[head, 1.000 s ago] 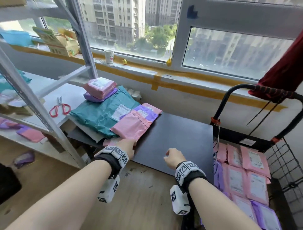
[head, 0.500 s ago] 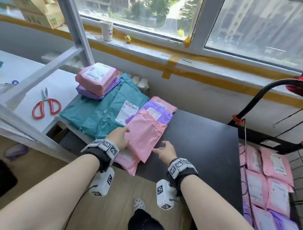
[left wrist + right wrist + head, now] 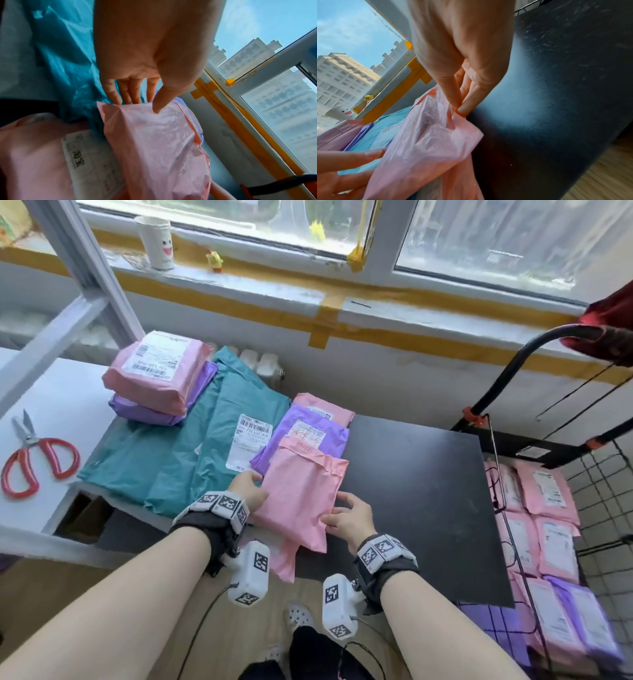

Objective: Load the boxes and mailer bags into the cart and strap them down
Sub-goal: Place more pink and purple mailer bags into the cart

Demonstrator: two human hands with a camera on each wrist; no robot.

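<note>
Both hands hold one pink mailer bag (image 3: 301, 494): the left hand (image 3: 247, 486) pinches its edge at nine o'clock, thumb on top, and the right hand (image 3: 352, 517) pinches its corner at four o'clock. It lies on a black table (image 3: 421, 491), overlapping a purple mailer bag (image 3: 308, 440). At three o'clock stands the cart (image 3: 555, 529), filled with mailers.

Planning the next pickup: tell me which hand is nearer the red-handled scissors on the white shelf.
Left. The left hand holds the pink plastic mailer bag's left edge, on the side of the red-handled scissors; the right hand pinches its right edge, farther off.
</note>
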